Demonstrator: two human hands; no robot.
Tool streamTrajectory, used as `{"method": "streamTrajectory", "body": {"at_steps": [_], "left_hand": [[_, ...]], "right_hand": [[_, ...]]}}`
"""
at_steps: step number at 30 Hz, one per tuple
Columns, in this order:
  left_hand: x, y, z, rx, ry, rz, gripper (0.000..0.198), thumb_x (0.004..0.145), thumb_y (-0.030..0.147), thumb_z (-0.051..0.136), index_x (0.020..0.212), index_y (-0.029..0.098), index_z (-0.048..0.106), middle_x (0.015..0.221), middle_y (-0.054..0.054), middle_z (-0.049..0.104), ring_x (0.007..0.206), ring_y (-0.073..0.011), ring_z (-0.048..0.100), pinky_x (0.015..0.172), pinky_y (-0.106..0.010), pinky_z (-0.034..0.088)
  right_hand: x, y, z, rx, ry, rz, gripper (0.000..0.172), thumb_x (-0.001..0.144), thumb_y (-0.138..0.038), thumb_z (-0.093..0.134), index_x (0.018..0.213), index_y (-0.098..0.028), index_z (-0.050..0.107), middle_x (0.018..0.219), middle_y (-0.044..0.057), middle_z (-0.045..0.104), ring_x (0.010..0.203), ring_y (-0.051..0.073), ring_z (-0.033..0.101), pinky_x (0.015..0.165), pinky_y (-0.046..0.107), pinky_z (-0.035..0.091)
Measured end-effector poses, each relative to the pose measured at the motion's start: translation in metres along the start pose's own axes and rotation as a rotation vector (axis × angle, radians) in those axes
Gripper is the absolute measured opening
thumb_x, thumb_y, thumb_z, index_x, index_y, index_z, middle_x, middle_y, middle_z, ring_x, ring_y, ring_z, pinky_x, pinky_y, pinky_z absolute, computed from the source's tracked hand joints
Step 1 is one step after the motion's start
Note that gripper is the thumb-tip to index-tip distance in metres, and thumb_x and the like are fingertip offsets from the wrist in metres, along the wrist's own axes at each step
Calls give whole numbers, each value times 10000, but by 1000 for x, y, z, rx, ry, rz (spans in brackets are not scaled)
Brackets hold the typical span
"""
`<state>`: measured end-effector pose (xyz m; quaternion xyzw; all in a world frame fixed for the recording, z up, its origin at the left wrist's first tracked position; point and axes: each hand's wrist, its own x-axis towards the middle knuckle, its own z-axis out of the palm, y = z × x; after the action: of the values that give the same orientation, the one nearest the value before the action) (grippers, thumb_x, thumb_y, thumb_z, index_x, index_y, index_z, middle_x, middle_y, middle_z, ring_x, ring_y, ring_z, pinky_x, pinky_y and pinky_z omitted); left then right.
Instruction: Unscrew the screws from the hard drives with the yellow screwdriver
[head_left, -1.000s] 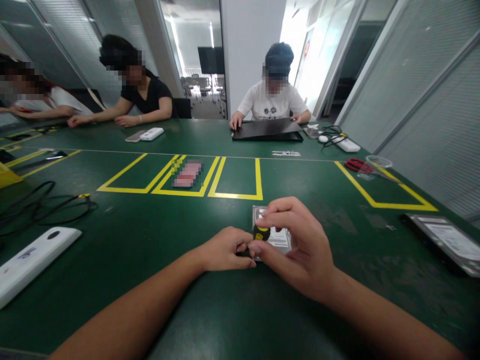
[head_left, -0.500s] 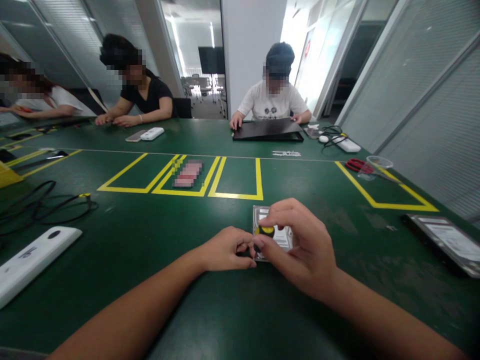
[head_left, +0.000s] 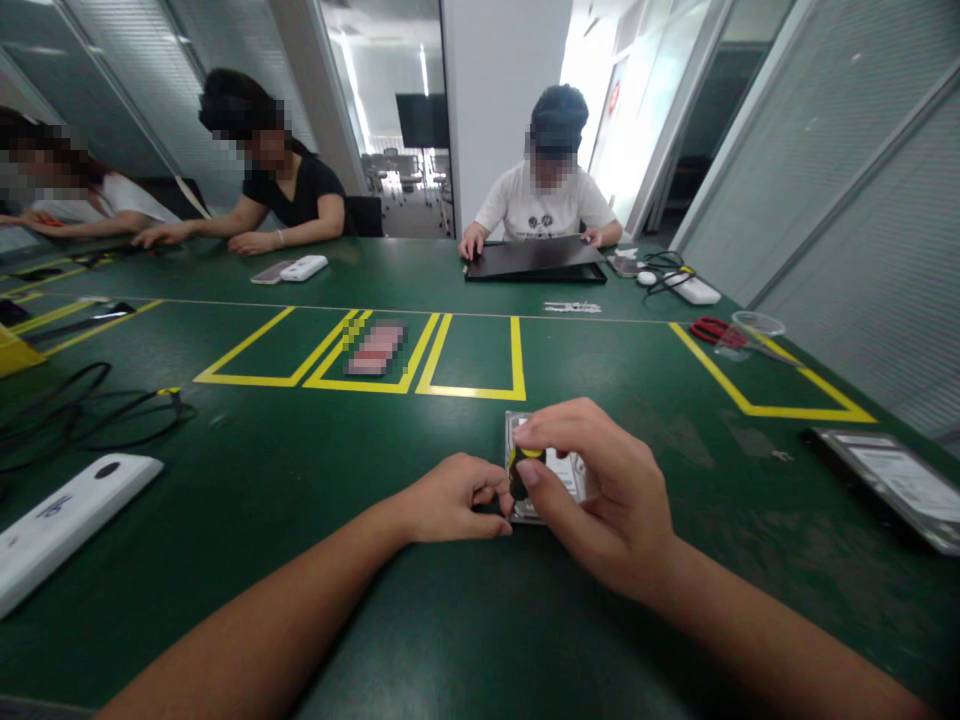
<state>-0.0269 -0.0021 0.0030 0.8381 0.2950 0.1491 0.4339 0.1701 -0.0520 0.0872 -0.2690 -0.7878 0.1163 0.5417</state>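
A silver hard drive point(head_left: 565, 468) with a white label lies flat on the green table in front of me. My right hand point(head_left: 611, 490) has its thumb and fingers closed around the short black-and-yellow handle of a screwdriver point(head_left: 517, 472), held upright over the drive's left side. The screwdriver's tip is hidden. At the drive's left edge, my left hand point(head_left: 457, 500) has curled fingers, gripping its near-left corner close to the screwdriver. Part of the drive is covered by my right hand.
A larger hard drive point(head_left: 896, 480) lies at the right. Beyond it are red-handled scissors point(head_left: 720, 333) and a clear plastic lid point(head_left: 759, 323). A white power bank point(head_left: 71, 525) and black cables point(head_left: 97, 420) lie left. Across the table, a person point(head_left: 555, 200) handles a black panel point(head_left: 532, 258).
My right thumb and fingertips have shifted around the screwdriver handle, which shows turned. My left hand stays in place. A co-worker in black has reached a hand further left.
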Motion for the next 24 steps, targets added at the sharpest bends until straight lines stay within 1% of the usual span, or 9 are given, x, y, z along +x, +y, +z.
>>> {"method": "streamTrajectory", "body": {"at_steps": [2, 8, 12, 15, 17, 19, 21, 24], "left_hand": [[0, -1, 0, 17, -2, 9, 166, 791, 289, 719, 875, 160, 656, 686, 48, 477, 650, -110, 459, 593, -229, 338], [0, 1, -1, 21, 13, 23, 214, 803, 317, 722, 955, 176, 670, 745, 21, 568, 697, -137, 512, 639, -246, 391], [1, 1, 0, 6, 3, 23, 217, 804, 299, 712, 972, 169, 667, 758, 20, 576, 692, -132, 513, 635, -241, 389], [1, 2, -1, -8, 0, 21, 223, 795, 288, 717, 970, 161, 661, 758, 21, 573, 697, -132, 510, 639, -241, 391], [0, 3, -1, -22, 0, 17, 230, 796, 289, 716, 977, 159, 659, 759, 19, 574, 705, -137, 513, 643, -245, 396], [0, 4, -1, -30, 0, 14, 229, 801, 294, 712, 980, 160, 659, 759, 16, 576, 710, -142, 518, 646, -248, 400], [0, 3, -1, -27, 1, 13, 220, 804, 294, 709, 974, 163, 660, 759, 16, 578, 711, -142, 521, 649, -249, 401], [0, 1, 1, -10, 2, 12, 202, 800, 291, 713, 955, 170, 663, 749, 22, 573, 703, -137, 517, 651, -247, 399]], "right_hand": [[0, 0, 0, 23, 0, -5, 243, 861, -114, 599, 1080, -205, 653, 979, 54, 721, 926, 186, 664, 806, 381, 547], [-1, -1, 0, 37, -7, 5, 261, 847, -136, 622, 1093, -211, 665, 1042, 71, 723, 993, 211, 670, 834, 404, 566], [-1, 0, 0, 65, -17, -8, 302, 866, -99, 563, 1130, -215, 653, 1052, 65, 729, 1005, 205, 674, 875, 419, 559], [-1, 2, 0, 40, -6, -18, 255, 855, -113, 620, 1086, -216, 651, 992, 53, 711, 946, 191, 662, 820, 387, 556], [-2, 2, 0, 2, 7, -8, 205, 845, -154, 673, 1039, -217, 651, 934, 42, 673, 880, 174, 640, 749, 351, 546], [-2, 1, 0, -21, 13, 9, 182, 846, -194, 691, 1023, -219, 653, 908, 37, 644, 848, 167, 624, 711, 332, 538], [-1, 0, 0, -2, -2, 12, 190, 864, -188, 653, 1051, -220, 654, 946, 52, 668, 890, 181, 638, 736, 347, 548], [0, -1, -1, 52, -21, -5, 253, 885, -129, 561, 1104, -219, 652, 1026, 69, 714, 986, 205, 661, 806, 387, 556]]}}
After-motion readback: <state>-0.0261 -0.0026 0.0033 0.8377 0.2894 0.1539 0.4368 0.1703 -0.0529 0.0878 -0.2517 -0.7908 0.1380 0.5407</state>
